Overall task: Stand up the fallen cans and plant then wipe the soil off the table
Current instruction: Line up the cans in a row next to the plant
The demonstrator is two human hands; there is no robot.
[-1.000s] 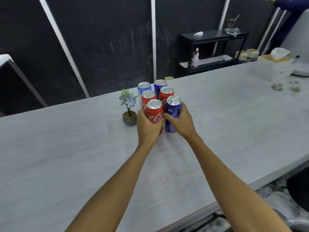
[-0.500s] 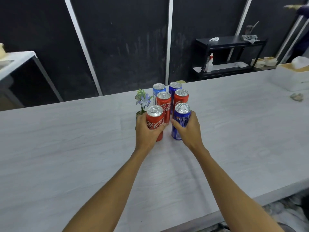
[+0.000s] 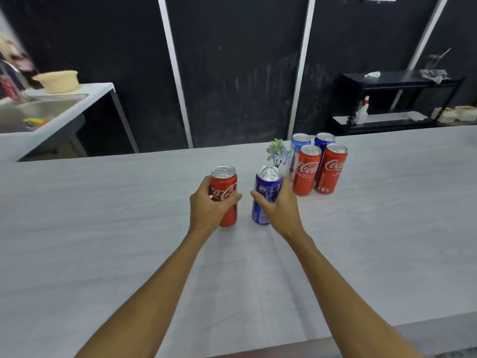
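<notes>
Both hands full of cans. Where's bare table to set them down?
Bare table left of the red can in the left hand, and toward the front edge. Crowded behind the blue can, by the plant and four standing cans.

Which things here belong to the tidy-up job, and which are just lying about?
Job: red can in the grip of the left hand; blue can in the grip of the right hand; cluster of four upright cans; plant; table.

Lying about: black shelf, spray bottle, grey cloth, sink, cream bowl.

Coca-Cola script, on three red cans [image 3: 307,174]
</notes>
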